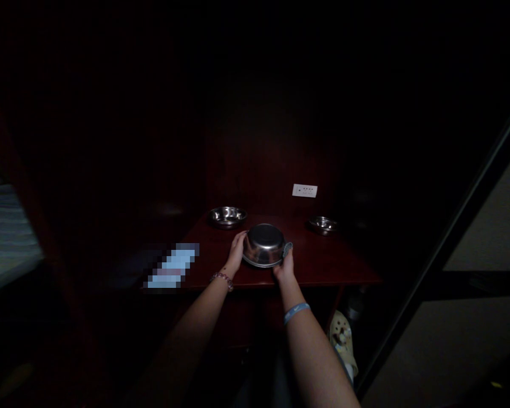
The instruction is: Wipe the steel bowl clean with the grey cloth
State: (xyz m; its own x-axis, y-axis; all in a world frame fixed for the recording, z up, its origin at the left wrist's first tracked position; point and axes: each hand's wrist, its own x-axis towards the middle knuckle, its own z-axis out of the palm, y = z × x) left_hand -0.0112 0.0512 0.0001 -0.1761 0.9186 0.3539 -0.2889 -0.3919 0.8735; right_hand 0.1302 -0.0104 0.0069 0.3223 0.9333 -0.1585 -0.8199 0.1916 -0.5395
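Note:
A shiny steel bowl (263, 245) is held over the front part of the dark red desk, its flat base turned up and its rim toward the desk. My left hand (237, 252) grips the bowl's left side. On the other side, my right hand (285, 265) presses a small grey cloth (288, 249) against the bowl's wall, its fingers partly hidden under the rim. Whether the rim touches the desk I cannot tell.
Farther back on the desk (344, 260) stand a wide steel bowl (227, 217) at left and a smaller steel bowl (323, 225) at right. A white socket panel (305, 190) is on the back wall. A blurred-out bright patch (172, 269) lies left. Below right is a cream clog (342, 334).

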